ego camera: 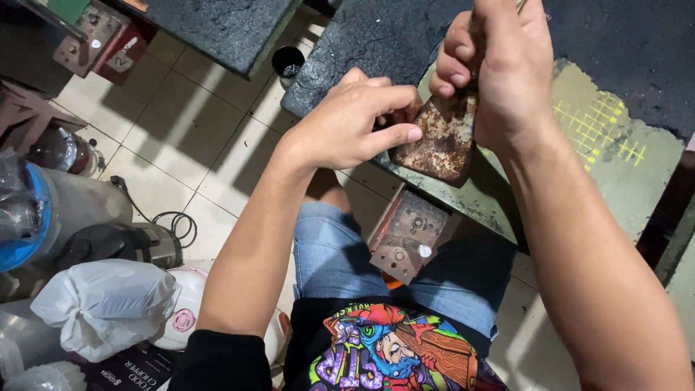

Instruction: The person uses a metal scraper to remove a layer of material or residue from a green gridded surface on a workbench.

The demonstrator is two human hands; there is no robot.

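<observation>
Left hand [347, 123]: fingers partly curled, not a full fist; the thumb and forefinger tips press against the left edge of the rusty metal block [440, 137], steadying rather than enclosing it.
Right hand [499, 65]: closed in a tight fist around a thin upright tool handle [476, 25], most of it hidden inside the fist; the tool's working end cannot be made out.
Rusty metal block: a flat, roughly rectangular slab, brown with pale flaking patches, lying at the near edge of the workbench, directly under the right hand and just right of the left fingertips.
Handling, as judged: looks heavy and stiff for its size; the rough rust should give good grip but may shed flakes and scrape skin. Best held by its two long side edges, fingers kept off the top face where the tool meets it.
Workbench [622, 152]: dark, worn top with a greenish patch and yellow grid marks to the right.
Below the bench: a small perforated metal plate [407, 239] above the person's lap in blue denim shorts.
Far left: a second dark table [224, 29] and a small black cup [288, 64].
Near left floor: tiled, with a white plastic bag [101, 304], a clear blue-banded jar [32, 210] and a black cable [177, 224].
</observation>
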